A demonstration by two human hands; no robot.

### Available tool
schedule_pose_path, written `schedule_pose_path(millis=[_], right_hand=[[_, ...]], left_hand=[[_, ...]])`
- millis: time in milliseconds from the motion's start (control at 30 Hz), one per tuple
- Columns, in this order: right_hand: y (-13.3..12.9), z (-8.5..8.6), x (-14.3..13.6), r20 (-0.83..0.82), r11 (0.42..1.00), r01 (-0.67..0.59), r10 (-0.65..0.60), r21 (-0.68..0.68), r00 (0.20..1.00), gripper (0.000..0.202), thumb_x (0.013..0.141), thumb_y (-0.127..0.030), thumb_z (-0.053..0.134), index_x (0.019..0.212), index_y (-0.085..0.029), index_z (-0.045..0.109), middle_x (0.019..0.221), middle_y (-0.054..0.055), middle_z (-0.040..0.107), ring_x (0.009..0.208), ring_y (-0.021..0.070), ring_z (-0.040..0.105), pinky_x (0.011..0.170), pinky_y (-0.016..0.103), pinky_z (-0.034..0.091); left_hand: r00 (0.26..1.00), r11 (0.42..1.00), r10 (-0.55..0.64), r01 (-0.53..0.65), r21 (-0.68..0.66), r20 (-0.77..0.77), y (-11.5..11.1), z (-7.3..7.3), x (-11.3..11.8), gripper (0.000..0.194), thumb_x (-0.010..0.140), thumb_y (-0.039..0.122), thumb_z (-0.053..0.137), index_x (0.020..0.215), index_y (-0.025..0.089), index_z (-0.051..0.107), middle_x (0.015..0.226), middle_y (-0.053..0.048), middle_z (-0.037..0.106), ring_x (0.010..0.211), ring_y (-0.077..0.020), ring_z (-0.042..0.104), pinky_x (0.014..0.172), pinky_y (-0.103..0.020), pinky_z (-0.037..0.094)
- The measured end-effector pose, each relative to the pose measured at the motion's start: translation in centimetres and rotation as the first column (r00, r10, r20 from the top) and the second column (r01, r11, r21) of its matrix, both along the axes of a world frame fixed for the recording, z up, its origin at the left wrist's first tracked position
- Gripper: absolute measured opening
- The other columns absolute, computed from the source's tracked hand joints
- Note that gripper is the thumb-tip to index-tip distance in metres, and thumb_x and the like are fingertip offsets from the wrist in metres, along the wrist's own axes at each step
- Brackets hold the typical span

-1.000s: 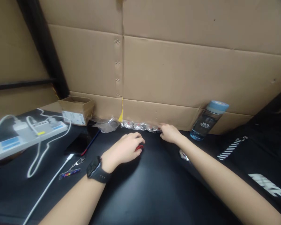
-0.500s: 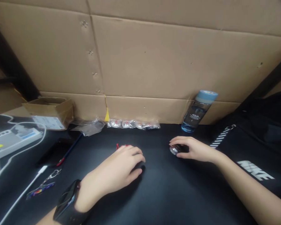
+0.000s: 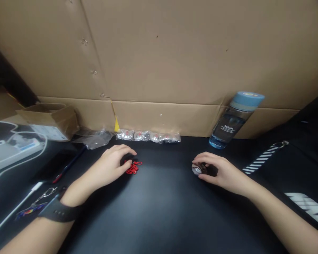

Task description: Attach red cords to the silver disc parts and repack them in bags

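Note:
My left hand (image 3: 111,163), with a black watch on its wrist, is by a small pile of red knotted cord (image 3: 133,168). Its thumb and index finger are apart, the thumb overlapping the cord's edge; whether it touches the cord I cannot tell. To the right, my right hand (image 3: 219,170) has its thumb and fingers around a small round shiny metal piece (image 3: 196,169) that rests on or just above the black table (image 3: 161,201). The palm side of that piece is partly hidden by the fingers.
Several clear-wrapped round pieces (image 3: 139,135) line the cardboard wall (image 3: 159,70). A blue-capped water bottle (image 3: 231,121) leans there. Left lie a plastic bag (image 3: 96,139), open box (image 3: 53,121), phone (image 3: 55,164), keychain (image 3: 33,210) and power strip (image 3: 16,151); right, a black bag (image 3: 286,169).
My left hand has moved left, uncovering the red cord, and its thumb and index finger are now beside it. My right hand stays around the metal piece. The view has shifted slightly.

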State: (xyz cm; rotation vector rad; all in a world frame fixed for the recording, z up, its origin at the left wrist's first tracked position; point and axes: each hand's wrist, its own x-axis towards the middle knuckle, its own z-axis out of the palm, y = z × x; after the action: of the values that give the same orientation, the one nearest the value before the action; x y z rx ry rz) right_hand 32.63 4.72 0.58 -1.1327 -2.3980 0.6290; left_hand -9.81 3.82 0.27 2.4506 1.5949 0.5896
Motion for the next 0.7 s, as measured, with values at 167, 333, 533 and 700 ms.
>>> schedule_pose_path(millis=[167, 333, 533, 700], right_hand=[[0.0, 0.0, 0.0, -0.014, 1.000, 0.001, -0.001, 0.013, 1.000, 0.030, 0.089, -0.036, 0.076, 0.118, -0.027, 0.073, 0.124, 0.008, 0.070, 0.110, 0.0249, 0.069, 0.097, 0.039, 0.057], [0.1, -0.1, -0.2, -0.053, 0.999, 0.028, -0.026, 0.045, 0.998, 0.028, 0.088, -0.034, 0.077, 0.115, -0.027, 0.075, 0.122, 0.008, 0.071, 0.106, 0.0248, 0.071, 0.089, 0.037, 0.059], [-0.3, 0.0, -0.9, -0.094, 0.988, 0.034, -0.020, 0.148, 0.995, 0.025, 0.090, -0.033, 0.074, 0.114, -0.027, 0.076, 0.124, 0.010, 0.071, 0.110, 0.0261, 0.071, 0.097, 0.041, 0.059], [-1.2, -0.3, -2.2, -0.134, 0.960, 0.063, -0.027, 0.271, 0.991, 0.037, 0.085, -0.020, 0.072, 0.122, -0.028, 0.073, 0.134, 0.010, 0.069, 0.118, 0.0279, 0.068, 0.097, 0.043, 0.059]], left_hand=[[0.998, 0.999, -0.040, 0.041, 0.018, -0.051, -0.2, -0.8, 1.3, 0.022, 0.095, 0.035, 0.060, 0.108, 0.029, 0.077, 0.125, -0.004, 0.071, 0.121, -0.0267, 0.062, 0.105, -0.044, 0.046], [0.988, 0.989, 0.127, -0.120, 0.090, -0.083, -1.0, -0.4, 3.2, 0.020, 0.092, 0.035, 0.062, 0.100, 0.028, 0.079, 0.118, -0.006, 0.075, 0.119, -0.0314, 0.062, 0.098, -0.049, 0.043], [0.984, 0.983, 0.165, -0.159, 0.093, -0.070, -2.0, 0.3, 4.7, 0.019, 0.087, 0.036, 0.064, 0.094, 0.027, 0.078, 0.110, -0.006, 0.077, 0.113, -0.0332, 0.064, 0.095, -0.050, 0.041], [0.964, 0.967, 0.207, -0.175, 0.186, -0.168, -2.4, -0.4, 5.1, 0.019, 0.088, 0.031, 0.061, 0.099, 0.024, 0.076, 0.109, -0.009, 0.075, 0.114, -0.0348, 0.061, 0.095, -0.052, 0.037]])
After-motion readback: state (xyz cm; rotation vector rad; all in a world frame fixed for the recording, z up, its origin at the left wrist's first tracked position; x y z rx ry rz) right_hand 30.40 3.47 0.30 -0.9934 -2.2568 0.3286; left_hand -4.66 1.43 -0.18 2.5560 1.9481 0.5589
